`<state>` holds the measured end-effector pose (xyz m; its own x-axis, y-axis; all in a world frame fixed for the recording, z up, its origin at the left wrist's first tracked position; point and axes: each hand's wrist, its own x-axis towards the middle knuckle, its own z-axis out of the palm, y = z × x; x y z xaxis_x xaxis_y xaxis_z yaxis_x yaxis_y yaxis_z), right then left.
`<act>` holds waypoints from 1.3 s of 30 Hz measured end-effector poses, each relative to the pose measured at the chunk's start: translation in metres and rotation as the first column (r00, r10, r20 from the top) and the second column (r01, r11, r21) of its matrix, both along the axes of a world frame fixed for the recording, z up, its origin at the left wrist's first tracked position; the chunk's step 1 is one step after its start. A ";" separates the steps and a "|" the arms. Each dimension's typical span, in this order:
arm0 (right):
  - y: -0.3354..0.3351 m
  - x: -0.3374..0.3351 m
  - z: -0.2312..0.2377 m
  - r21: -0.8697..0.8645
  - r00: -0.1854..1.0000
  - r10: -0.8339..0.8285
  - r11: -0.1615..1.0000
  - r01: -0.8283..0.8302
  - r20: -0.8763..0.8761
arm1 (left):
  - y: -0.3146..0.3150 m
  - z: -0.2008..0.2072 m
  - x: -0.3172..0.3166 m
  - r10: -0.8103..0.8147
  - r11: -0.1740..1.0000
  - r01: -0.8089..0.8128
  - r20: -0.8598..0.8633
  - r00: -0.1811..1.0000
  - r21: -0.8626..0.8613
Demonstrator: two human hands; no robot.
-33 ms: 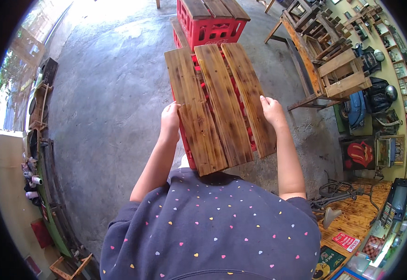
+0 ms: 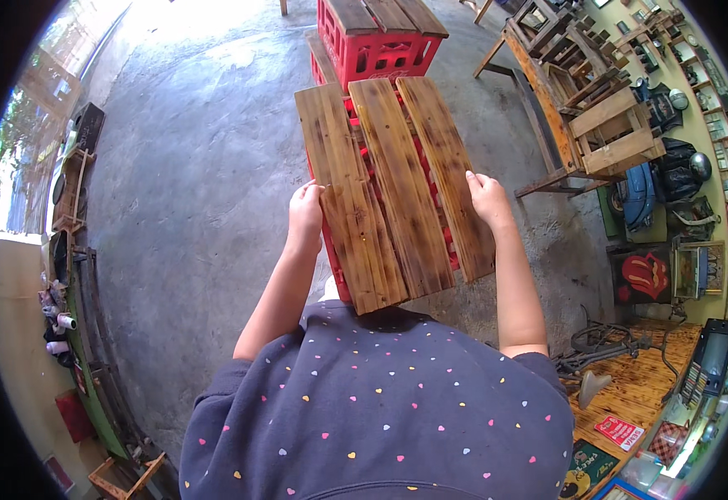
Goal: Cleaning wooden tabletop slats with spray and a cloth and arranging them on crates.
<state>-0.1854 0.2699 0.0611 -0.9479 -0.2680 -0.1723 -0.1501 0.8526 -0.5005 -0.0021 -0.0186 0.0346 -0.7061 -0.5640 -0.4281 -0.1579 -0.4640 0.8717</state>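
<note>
In front of my body is a red plastic crate [image 2: 336, 265] topped with three brown wooden slats [image 2: 401, 179], which show dark scorch-like patches and narrow gaps between them. My left hand [image 2: 306, 218] grips the left side, its thumb at the edge of the left slat and its other fingers hidden below. On the opposite side, my right hand [image 2: 488, 200] holds the outer edge of the right slat, thumb on top, fingers out of sight underneath. The crate's near edge almost meets my dark, heart-dotted shirt [image 2: 381, 392].
Just beyond stands another slat-topped red crate [image 2: 381, 46] on the grey concrete floor [image 2: 189, 183]. Wooden stools are piled on a table [image 2: 547, 104] at the far right. Shelves [image 2: 714, 125] line the right wall; a wooden bench [image 2: 639, 350] is nearer. Stacked items [image 2: 72, 192] edge the left.
</note>
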 end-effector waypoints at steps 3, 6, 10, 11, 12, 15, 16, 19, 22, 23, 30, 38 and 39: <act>-0.004 0.004 0.002 -0.010 1.000 -0.013 1.000 0.013 0.003 | -0.003 0.000 -0.003 0.029 0.997 -0.032 -0.037 0.999 -0.074; -0.008 0.009 0.001 0.016 1.000 -0.027 1.000 0.026 0.003 | -0.016 -0.005 -0.001 -0.002 0.986 0.004 0.012 1.000 -0.168; -0.004 0.010 0.008 0.089 1.000 0.006 0.996 -0.008 0.021 | -0.017 -0.016 -0.002 0.023 0.979 -0.012 0.051 0.998 -0.205; -0.003 0.011 0.009 0.093 0.999 -0.006 0.996 0.003 0.033 | -0.016 -0.020 -0.001 0.010 0.972 0.004 0.056 0.998 -0.235; -0.003 0.011 0.008 0.085 0.999 -0.004 0.996 0.001 0.037 | -0.016 -0.024 -0.001 -0.003 0.964 0.018 0.059 0.998 -0.267; -0.009 0.011 0.005 0.054 1.000 -0.007 0.999 0.007 0.003 | -0.021 -0.026 -0.002 -0.024 0.948 0.041 0.057 0.998 -0.316; -0.009 0.012 0.004 0.052 1.000 -0.023 0.998 0.023 -0.003 | -0.021 -0.026 -0.001 -0.029 0.945 0.047 0.059 0.998 -0.323; -0.008 0.017 0.001 0.080 0.995 0.002 0.997 0.007 -0.104 | -0.023 -0.019 0.002 -0.040 0.979 0.047 0.039 0.998 -0.198; -0.006 0.015 -0.001 0.038 0.996 -0.008 0.999 0.011 -0.091 | -0.023 -0.012 0.004 -0.040 0.979 0.055 0.080 0.996 -0.197; -0.006 0.014 -0.002 0.020 0.997 -0.015 1.000 0.017 -0.079 | -0.023 -0.011 0.004 -0.032 0.978 0.047 0.075 0.997 -0.204; -0.014 0.016 -0.002 0.016 0.997 -0.022 1.000 0.024 -0.080 | -0.027 -0.021 0.002 -0.022 0.946 0.038 0.056 0.998 -0.320; -0.022 0.029 0.016 0.114 0.999 0.006 0.994 0.000 -0.049 | -0.028 -0.023 0.010 -0.014 0.949 0.028 0.047 0.999 -0.315; -0.022 0.030 0.017 0.103 1.000 0.007 0.995 -0.004 -0.029 | -0.027 -0.022 0.011 -0.014 0.946 0.029 0.048 0.999 -0.322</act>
<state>-0.1555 0.2481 0.0781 -0.9513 -0.2558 -0.1719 -0.1684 0.8986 -0.4051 0.0091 -0.0453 0.0128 -0.7040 -0.6620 -0.2571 -0.2068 -0.1552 0.9660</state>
